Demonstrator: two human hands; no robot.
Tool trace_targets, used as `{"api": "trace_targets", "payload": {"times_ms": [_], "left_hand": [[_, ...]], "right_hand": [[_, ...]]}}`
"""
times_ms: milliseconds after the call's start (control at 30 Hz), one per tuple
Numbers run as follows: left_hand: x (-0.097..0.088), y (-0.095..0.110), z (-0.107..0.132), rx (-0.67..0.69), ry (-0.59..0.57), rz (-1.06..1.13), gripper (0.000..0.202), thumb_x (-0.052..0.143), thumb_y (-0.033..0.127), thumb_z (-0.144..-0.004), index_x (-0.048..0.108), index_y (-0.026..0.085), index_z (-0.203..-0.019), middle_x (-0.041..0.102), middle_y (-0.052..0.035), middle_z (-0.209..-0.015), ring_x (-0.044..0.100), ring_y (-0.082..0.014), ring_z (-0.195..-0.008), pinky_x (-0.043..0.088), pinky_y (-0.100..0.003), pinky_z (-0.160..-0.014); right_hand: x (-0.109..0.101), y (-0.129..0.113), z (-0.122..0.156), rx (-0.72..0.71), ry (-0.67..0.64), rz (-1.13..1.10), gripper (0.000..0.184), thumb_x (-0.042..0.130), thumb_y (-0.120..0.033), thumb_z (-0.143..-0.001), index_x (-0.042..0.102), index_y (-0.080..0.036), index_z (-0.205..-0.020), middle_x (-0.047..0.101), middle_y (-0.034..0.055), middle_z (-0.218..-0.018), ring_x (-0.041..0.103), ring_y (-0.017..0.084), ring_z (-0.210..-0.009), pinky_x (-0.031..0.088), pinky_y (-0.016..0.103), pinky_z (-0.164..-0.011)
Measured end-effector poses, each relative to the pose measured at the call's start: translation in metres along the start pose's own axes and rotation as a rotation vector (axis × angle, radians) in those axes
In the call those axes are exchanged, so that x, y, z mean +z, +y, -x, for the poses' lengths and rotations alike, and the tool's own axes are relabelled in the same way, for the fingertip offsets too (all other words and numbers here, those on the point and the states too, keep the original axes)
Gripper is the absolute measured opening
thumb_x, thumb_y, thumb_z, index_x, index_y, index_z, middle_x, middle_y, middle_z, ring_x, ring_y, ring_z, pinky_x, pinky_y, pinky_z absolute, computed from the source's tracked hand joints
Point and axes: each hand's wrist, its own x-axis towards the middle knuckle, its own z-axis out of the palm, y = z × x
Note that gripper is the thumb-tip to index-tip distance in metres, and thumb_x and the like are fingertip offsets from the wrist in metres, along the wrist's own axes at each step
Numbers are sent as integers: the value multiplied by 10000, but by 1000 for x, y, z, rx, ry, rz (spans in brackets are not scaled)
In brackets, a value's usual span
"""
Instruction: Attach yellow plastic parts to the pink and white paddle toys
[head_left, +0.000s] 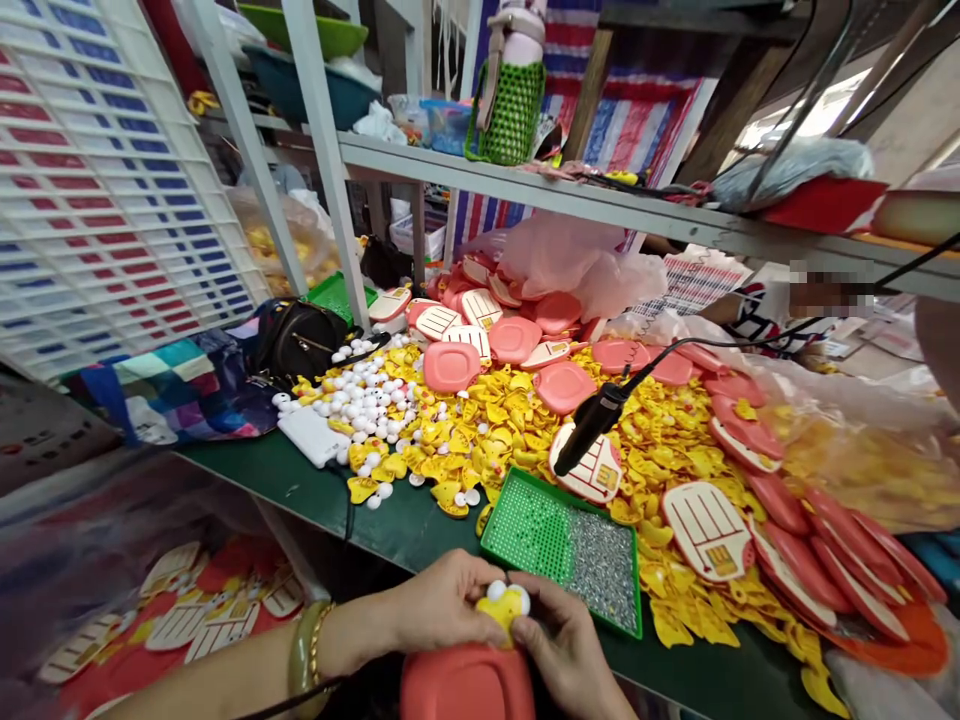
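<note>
My left hand (442, 600) and my right hand (562, 635) pinch a small yellow plastic piece with two white balls (501, 605) from either side. Just under it is a salmon-pink plastic part (466, 688) with rounded corners, at the bottom of the view; whether it touches the yellow piece is hard to tell. Beyond my hands lies a green perforated tray (525, 530), its right side filled with small metal screws (604, 560). Above the tray hangs a black power screwdriver (591, 428) on a cable.
Yellow plastic pieces (667, 460) cover much of the green table (300, 490), with white balls (367, 405) at left. Pink-and-cream parts (709, 530) are piled right and behind. A grey shelf bar (525, 180) crosses above. A person (780, 310) sits at the far right.
</note>
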Motion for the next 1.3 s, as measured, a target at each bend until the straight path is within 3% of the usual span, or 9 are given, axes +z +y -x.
{"api": "trace_targets", "payload": {"times_ms": [167, 267, 367, 667, 767, 867, 1000, 1100, 1300], "left_hand": [[-18, -14, -7, -107, 110, 121, 296, 765, 292, -533, 645, 102, -726, 605, 22, -646, 474, -91, -551, 327, -203, -560], [-32, -23, -8, -170, 183, 171, 381, 816, 343, -494, 685, 85, -743, 635, -6, -650, 502, -109, -547, 350, -218, -563], [-41, -28, -9, -176, 198, 217, 396, 840, 353, -482, 700, 83, -734, 657, -22, -671, 528, -120, -567, 379, -223, -583], [-37, -43, -14, -144, 246, 248, 369, 862, 329, -454, 758, 106, -729, 682, -41, -680, 545, -118, -546, 398, -220, -563], [-38, -48, -13, -121, 228, 291, 354, 857, 340, -489, 776, 127, -761, 704, -62, -738, 577, -133, -590, 439, -241, -630], [-42, -48, -12, -82, 190, 340, 322, 851, 327, -523, 776, 131, -766, 701, -63, -730, 573, -134, -593, 431, -234, -620], [-57, -50, -20, -84, 115, 374, 351, 849, 304, -532, 774, 104, -811, 704, -75, -737, 574, -130, -580, 425, -222, -597], [-74, -54, -31, -103, 94, 393, 359, 865, 272, -489, 763, 71, -768, 698, -87, -688, 565, -125, -534, 418, -212, -554], [-107, -52, -52, -99, 188, 494, 328, 884, 180, -459, 727, 78, -728, 699, -75, -669, 601, -141, -531, 454, -214, -540]], "right_hand": [[-12, 15, 0, -48, 75, 370, 312, 549, -376, -917, 690, -158, -1091, 714, 48, -713, 663, 161, -578, 550, 224, -534], [-30, 27, 0, -179, 270, 702, 239, 566, -349, -909, 714, -165, -949, 703, 78, -773, 663, 191, -681, 542, 282, -617], [-35, 43, 1, -279, 254, 937, 210, 544, -316, -915, 705, -186, -954, 661, 76, -782, 620, 208, -709, 496, 328, -629], [-27, 63, 23, -376, 137, 762, 250, 424, -125, -932, 644, -195, -836, 596, 44, -732, 568, 156, -669, 476, 261, -603], [-46, 63, 27, -298, 84, 761, 190, 483, -239, -942, 655, -191, -876, 624, 68, -812, 599, 173, -758, 497, 264, -658], [-66, 70, 16, -164, 291, 1068, 346, 439, -347, -951, 675, -100, -1010, 651, 181, -981, 608, 274, -907, 498, 384, -793], [-74, 73, -11, 253, 236, 1422, 438, 432, -305, -927, 638, 11, -1150, 618, 262, -1145, 591, 349, -987, 443, 451, -882], [-70, 65, -21, 462, 175, 1435, 422, 456, -259, -915, 621, -2, -1205, 571, 242, -1263, 564, 352, -1070, 414, 427, -927], [-75, 47, -35, 522, 190, 1310, 379, 515, -386, -916, 714, -77, -1009, 651, 199, -1113, 586, 310, -1037, 406, 369, -925]]}}
